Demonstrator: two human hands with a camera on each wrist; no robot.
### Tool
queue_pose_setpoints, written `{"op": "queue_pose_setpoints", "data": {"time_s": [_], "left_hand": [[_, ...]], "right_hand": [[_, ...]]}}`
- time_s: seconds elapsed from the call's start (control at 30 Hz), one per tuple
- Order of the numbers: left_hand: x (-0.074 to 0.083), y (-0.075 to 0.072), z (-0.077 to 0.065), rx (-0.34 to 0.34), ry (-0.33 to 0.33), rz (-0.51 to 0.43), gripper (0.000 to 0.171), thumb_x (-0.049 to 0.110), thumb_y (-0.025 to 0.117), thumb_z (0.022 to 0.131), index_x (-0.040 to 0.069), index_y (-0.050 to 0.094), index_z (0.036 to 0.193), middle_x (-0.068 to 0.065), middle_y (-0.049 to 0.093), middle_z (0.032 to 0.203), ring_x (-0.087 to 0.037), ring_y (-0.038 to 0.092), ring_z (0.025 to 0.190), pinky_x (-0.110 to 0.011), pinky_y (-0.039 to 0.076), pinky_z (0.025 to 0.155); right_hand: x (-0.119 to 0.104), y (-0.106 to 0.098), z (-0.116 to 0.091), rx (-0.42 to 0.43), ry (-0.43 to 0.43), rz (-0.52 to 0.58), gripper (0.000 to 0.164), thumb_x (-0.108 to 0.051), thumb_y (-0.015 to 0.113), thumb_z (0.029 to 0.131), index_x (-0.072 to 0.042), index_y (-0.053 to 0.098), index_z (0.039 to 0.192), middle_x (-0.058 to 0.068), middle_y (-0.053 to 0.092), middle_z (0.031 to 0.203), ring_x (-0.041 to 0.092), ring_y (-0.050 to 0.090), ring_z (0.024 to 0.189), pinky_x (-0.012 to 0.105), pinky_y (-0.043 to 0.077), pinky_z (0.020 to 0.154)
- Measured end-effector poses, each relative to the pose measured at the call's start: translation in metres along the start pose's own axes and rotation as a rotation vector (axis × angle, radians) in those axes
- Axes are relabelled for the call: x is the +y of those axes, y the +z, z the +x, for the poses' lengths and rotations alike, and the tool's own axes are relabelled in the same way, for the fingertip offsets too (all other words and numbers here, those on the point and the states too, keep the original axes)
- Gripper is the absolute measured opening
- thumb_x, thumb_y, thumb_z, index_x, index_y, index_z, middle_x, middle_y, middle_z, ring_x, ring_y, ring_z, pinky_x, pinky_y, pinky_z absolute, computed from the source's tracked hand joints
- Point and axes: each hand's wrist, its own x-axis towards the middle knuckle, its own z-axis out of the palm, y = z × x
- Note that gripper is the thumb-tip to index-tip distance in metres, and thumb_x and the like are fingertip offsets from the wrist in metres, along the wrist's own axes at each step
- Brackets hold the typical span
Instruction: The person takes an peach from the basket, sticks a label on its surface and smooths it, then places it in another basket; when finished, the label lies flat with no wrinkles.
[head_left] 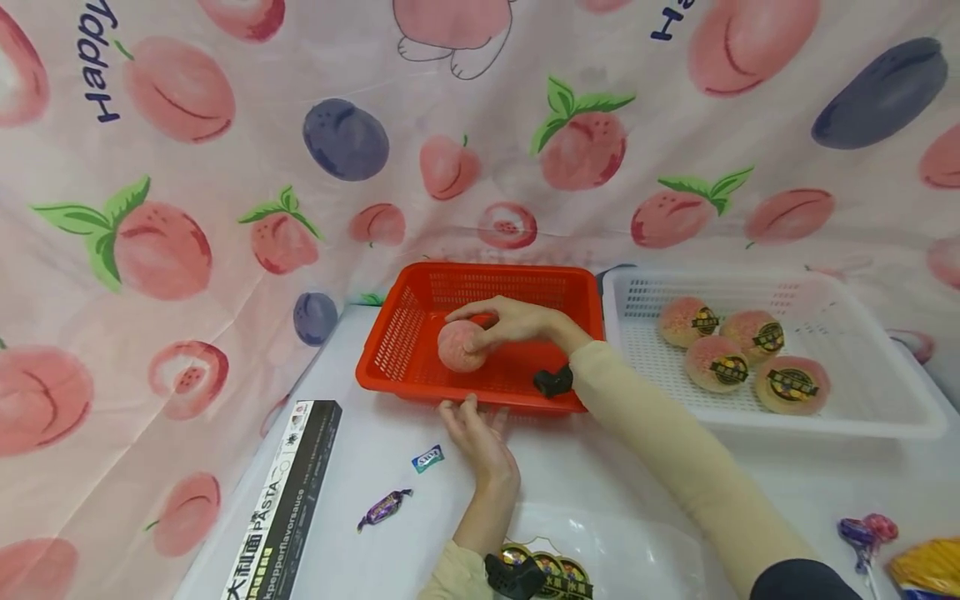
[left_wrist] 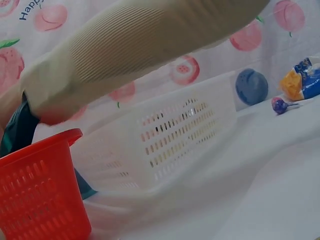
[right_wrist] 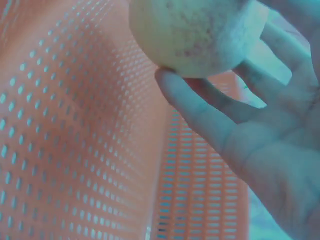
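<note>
My right hand (head_left: 516,322) grips a round pinkish peach (head_left: 459,347) over the inside of the red basket (head_left: 365,372). In the right wrist view, the fingers curl round the peach (right_wrist: 197,37) from one side, and the basket's slotted wall (right_wrist: 200,200) shows behind. No label shows on this peach. At the basket's front, my left hand (head_left: 486,454) has its fingers extended, fingertips right at the front wall below the rim. The left wrist view shows the red basket (left_wrist: 42,195) close up, with a sleeve passing above it; the left hand is mostly out of frame there.
Right of the red basket stands a white basket (head_left: 885,367) with several labelled peaches (head_left: 716,364). A black-and-white pasta box (head_left: 288,500), two wrapped candies (head_left: 385,508) and a label sheet (head_left: 551,575) lie nearer. Lollipops (head_left: 866,533) and a yellow packet (head_left: 930,567) are at the right.
</note>
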Motion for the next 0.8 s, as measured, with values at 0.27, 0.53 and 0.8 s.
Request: {"op": "queue_pose_setpoints", "data": {"time_s": [0.27, 0.53, 0.8], "left_hand": [[-0.001, -0.002, -0.001, -0.013, -0.002, 0.006, 0.008, 0.016, 0.042, 0.091, 0.017, 0.036, 0.096, -0.002, 0.04, 0.093, -0.017, 0.05, 0.083, -0.032, 0.051, 0.066], [-0.001, -0.004, 0.0, -0.031, -0.003, 0.009, 0.012, 0.017, 0.043, 0.091, 0.014, 0.036, 0.1, -0.006, 0.043, 0.102, -0.018, 0.051, 0.086, -0.032, 0.051, 0.069], [0.0, -0.003, -0.001, -0.058, 0.0, -0.001, 0.019, 0.017, 0.042, 0.092, 0.01, 0.034, 0.107, -0.009, 0.044, 0.109, -0.021, 0.052, 0.091, -0.031, 0.051, 0.069]], "right_hand": [[-0.014, -0.001, -0.044, 0.136, -0.044, 0.061, 0.052, -0.036, 0.065, 0.077, -0.035, 0.046, 0.125, -0.01, 0.052, 0.122, 0.017, 0.045, 0.115, 0.043, 0.043, 0.09], [-0.003, 0.006, -0.09, 0.295, -0.015, 0.064, 0.056, -0.047, 0.065, 0.074, -0.041, 0.043, 0.125, -0.019, 0.047, 0.125, 0.016, 0.044, 0.116, 0.045, 0.043, 0.09], [0.002, 0.021, -0.154, 0.396, -0.001, 0.132, 0.054, -0.037, 0.064, 0.078, -0.037, 0.042, 0.128, -0.017, 0.042, 0.131, 0.021, 0.041, 0.12, 0.055, 0.037, 0.092]]}}
